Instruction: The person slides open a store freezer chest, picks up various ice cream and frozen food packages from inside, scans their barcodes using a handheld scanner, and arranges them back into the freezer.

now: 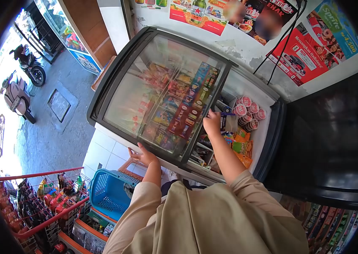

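Blue poster (338,27): "Sprite", Rp4.500
Red poster (301,56): "Menangkan Hadiahnya!"
Lid (122,99): dark-framed glass, across freezer's (275,137) left side
Right hand (212,123): curled at lid's edge, grip unclear
Left hand (146,157): fingers spread, at freezer front
Tubs (247,111): round, pink-topped

One chest freezer (274,134) holds overlapping pink-lidded cups (240,111), too many hidden to count; beside it, one blue plastic basket (102,200); behind it, two cables (295,20); well left, one black motorcycle (29,62), one beige scooter (18,99).

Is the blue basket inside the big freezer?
No, the blue basket is outside the freezer, down below the person's left hand in the picture.
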Demonstrator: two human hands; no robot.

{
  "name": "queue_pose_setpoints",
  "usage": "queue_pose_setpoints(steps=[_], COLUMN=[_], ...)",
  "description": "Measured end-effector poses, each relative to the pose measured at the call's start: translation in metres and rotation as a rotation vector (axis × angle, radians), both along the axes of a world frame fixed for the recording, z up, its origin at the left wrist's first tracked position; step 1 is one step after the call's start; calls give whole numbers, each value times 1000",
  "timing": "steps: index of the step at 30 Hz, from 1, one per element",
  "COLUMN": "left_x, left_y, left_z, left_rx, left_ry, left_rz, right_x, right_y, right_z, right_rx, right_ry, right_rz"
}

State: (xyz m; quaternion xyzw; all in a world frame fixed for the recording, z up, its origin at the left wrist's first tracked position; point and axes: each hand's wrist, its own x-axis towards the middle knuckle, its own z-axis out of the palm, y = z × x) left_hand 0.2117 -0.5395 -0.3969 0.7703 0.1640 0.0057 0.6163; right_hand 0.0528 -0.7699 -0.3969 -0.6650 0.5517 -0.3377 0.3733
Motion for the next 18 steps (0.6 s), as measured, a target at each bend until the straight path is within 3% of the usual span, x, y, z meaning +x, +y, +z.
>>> queue_pose_setpoints(steps=[4,7,9,10,11,13,15,18], left_x=[1,-1,2,2,2,-1,-3,1], left_y=[-1,0,1,1,1,-1,-1,4], left_z=[4,3,-3,-2,-1,11,19,12], left_rx=[103,190,256,253,274,312,299,274], left_ry=[1,52,38,31,62,143,169,267], left_rz=[-20,-27,-18,-31,-26,-23,-25,-47], right_x=[9,0,-7,-14,-20,-29,-45,-73], right_y=[6,2,0,-3,-1,27,68,122], right_z=[27,28,32,37,40,87,130,195], right_rx=[36,73,291,313,306,305,3,476], right_ry=[120,147,-134,-85,-91,109,316,94], right_rz=[-86,0,48,186,172,357,687,1139])
